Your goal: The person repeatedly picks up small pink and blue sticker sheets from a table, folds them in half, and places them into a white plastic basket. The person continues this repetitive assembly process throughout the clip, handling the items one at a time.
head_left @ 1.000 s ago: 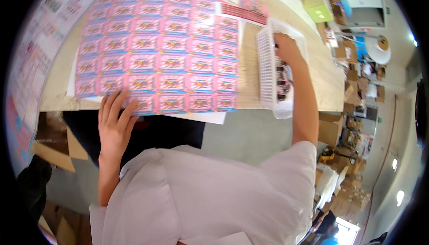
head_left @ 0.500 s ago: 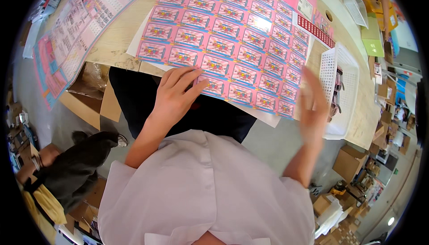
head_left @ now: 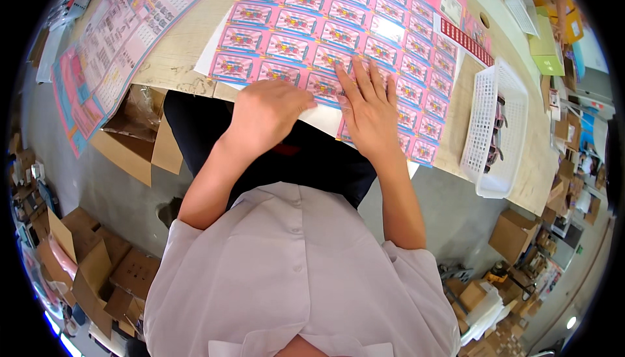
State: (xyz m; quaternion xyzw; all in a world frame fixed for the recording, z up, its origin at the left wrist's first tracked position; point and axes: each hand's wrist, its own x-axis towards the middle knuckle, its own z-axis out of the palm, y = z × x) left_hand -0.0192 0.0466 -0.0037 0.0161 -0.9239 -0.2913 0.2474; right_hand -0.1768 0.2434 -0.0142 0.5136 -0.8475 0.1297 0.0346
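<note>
A large pink and blue printed sheet (head_left: 290, 25), covered in rows of repeated picture labels, lies over white paper (head_left: 209, 51) on the wooden table. My left hand (head_left: 270, 113) is closed at the sheet's near edge, fingertips pinched together; the bit of sheet between them is mostly hidden. My right hand (head_left: 372, 113) lies flat on the sheet just right of it, fingers stretched and slightly spread over the labels. Between the two hands a bare white patch (head_left: 322, 117) shows along the near edge.
A white plastic basket (head_left: 470, 129) with dark items stands right of the sheet. Another printed sheet (head_left: 124, 38) hangs over the table's left edge above an open carton (head_left: 120, 152). A red-dotted strip (head_left: 465, 41) lies at the back right. Several cartons (head_left: 133, 269) stand on the floor.
My right hand has come from the sheet's right edge onto its near middle. My left hand has closed, and white shows where a label was. The person at the left is gone from view.
</note>
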